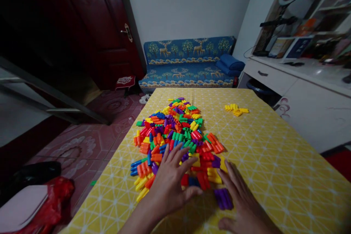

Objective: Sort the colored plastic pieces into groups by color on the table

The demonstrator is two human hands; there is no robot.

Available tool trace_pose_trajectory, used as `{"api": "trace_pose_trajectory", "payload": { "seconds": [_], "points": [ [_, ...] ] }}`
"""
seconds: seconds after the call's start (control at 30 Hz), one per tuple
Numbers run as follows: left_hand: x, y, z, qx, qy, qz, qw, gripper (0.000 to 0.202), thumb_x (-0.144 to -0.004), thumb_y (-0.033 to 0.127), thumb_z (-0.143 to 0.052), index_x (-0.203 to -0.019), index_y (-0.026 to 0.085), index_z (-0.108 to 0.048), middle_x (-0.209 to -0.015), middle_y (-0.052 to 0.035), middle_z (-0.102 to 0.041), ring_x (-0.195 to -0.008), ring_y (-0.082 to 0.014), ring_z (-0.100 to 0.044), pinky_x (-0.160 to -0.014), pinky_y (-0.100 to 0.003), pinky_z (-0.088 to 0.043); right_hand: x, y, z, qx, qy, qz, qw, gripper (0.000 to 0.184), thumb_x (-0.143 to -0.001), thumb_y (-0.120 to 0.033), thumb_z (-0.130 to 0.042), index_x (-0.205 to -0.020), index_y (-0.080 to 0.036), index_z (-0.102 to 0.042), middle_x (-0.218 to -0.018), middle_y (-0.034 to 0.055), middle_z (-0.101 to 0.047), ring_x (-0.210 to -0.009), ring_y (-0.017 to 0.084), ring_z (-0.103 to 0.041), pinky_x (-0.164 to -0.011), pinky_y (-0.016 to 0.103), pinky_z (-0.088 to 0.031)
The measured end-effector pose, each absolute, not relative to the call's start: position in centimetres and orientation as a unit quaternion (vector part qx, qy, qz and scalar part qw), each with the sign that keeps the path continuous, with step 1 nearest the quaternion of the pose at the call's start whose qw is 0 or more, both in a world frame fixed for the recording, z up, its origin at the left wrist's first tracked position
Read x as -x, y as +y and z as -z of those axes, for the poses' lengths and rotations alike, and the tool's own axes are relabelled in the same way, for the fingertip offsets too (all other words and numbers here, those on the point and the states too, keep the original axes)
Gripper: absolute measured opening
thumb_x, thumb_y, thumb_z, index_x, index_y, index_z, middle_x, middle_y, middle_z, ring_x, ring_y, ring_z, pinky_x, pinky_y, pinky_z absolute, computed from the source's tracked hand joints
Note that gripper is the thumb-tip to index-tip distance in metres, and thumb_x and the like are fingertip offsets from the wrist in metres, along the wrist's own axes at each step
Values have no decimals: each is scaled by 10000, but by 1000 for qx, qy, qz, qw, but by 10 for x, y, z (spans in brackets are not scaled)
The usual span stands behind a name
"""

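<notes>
A large heap of colourful plastic building pieces (pixel 175 126), tube-like and joined in rows, covers the left and middle of the table. My left hand (pixel 172 172) is over the near part of the heap, palm down with fingers spread. Lower right, my right hand (pixel 241 201) has its fingers stretched out at the heap's near right edge. Its fingertips are close to a yellow piece (pixel 214 175); whether they touch it I cannot tell. Between the hands lies a purple piece (pixel 223 199) on the cloth. Farther off, a small group of yellow pieces (pixel 236 109) lies apart on the right.
The table wears a yellow patterned cloth (pixel 274 153). Beyond its far edge stands a blue sofa (pixel 189 62). A white cabinet (pixel 307 98) flanks the right side, and a dark red door (pixel 104 25) is at the left. A green piece (pixel 93 182) lies on the floor.
</notes>
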State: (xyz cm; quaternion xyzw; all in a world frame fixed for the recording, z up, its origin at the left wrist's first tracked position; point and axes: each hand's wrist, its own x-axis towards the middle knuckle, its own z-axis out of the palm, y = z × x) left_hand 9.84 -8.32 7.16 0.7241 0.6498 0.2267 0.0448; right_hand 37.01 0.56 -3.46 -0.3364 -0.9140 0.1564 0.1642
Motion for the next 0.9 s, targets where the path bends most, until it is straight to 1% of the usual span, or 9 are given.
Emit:
{"api": "trace_pose_trajectory", "payload": {
  "seconds": [0.1, 0.17, 0.27, 0.33, 0.43, 0.6, 0.7, 0.83, 0.9],
  "points": [
    [-87, -126, -52, -726, 663, -185, 14, 878, -714, 766, -622, -1464, 345, -443, -1553, -119, -396, -1410, -427, -363, -1100, -675, -342, -361, -2, 39, 344, -916, -109, 175, 1204, -644, -425, -825, -1585, -331, -80, -1664, 71, 5, -1500, 433, -99, -1133, 629, -333],
    [-82, -149, -31, -714, 678, -175, -17, 1049, -635, 825, -631, -1514, 318, -366, -1614, -144, -267, -1425, -459, -320, -1070, -653, -389, -350, -1, 36, 339, -916, -91, 191, 1219, -637, -435, -837, -1585, -330, -77, -1663, 80, 21, -1500, 439, -83, -1136, 636, -321],
    [-82, -170, -4, -697, 690, -182, -71, 1111, -585, 854, -636, -1521, 330, -345, -1645, -144, -164, -1440, -494, -262, -1059, -682, -368, -327, 5, 27, 300, -929, -74, 205, 1214, -626, -468, -856, -1580, -333, -116, -1661, 94, 61, -1498, 451, -50, -1143, 660, -279],
    [-86, -172, 5, -677, 707, -187, -85, 1053, -618, 814, -660, -1512, 348, -355, -1649, -126, -158, -1453, -482, -240, -1075, -682, -346, -310, 10, 22, 271, -938, -63, 208, 1164, -646, -493, -848, -1572, -347, -158, -1660, 98, 69, -1499, 450, -52, -1143, 678, -246],
    [-90, -160, 5, -660, 718, -204, -89, 853, -749, 641, -691, -1490, 344, -392, -1651, -107, -161, -1471, -432, -229, -1077, -632, -373, -286, 21, 17, 262, -939, -47, 217, 1037, -716, -525, -794, -1559, -362, -213, -1659, 106, 72, -1499, 447, -71, -1121, 701, -244],
    [-79, -111, -5, -680, 698, -212, -68, 660, -829, 386, -660, -1451, 306, -451, -1634, -123, -210, -1471, -372, -264, -1100, -595, -361, -254, 49, 12, 273, -930, -43, 242, 839, -834, -431, -701, -1548, -335, -271, -1659, 91, 97, -1510, 403, -81, -1129, 634, -302],
    [-61, -77, -10, -702, 677, -205, -83, 623, -837, 388, -661, -1425, 271, -491, -1603, -163, -280, -1448, -379, -310, -1070, -582, -400, -239, 71, 5, 274, -921, -58, 272, 750, -882, -414, -646, -1539, -322, -297, -1662, 68, 96, -1520, 358, -86, -1161, 575, -305],
    [-38, -32, -23, -702, 678, -200, -90, 616, -801, 339, -710, -1384, 242, -538, -1591, -151, -317, -1462, -362, -286, -1117, -536, -377, -215, 104, 0, 270, -904, -72, 324, 573, -930, -394, -568, -1471, -266, -429, -1665, 69, 37, -1523, 349, -68, -1184, 583, -264],
    [-29, -10, -31, -696, 686, -192, -87, 630, -806, 361, -716, -1397, 269, -523, -1586, -128, -337, -1468, -348, -276, -1143, -528, -348, -201, 120, 0, 271, -896, -87, 340, 531, -943, -383, -540, -1442, -214, -471, -1661, 97, -38, -1523, 342, -68, -1191, 573, -258]
  ]
}}
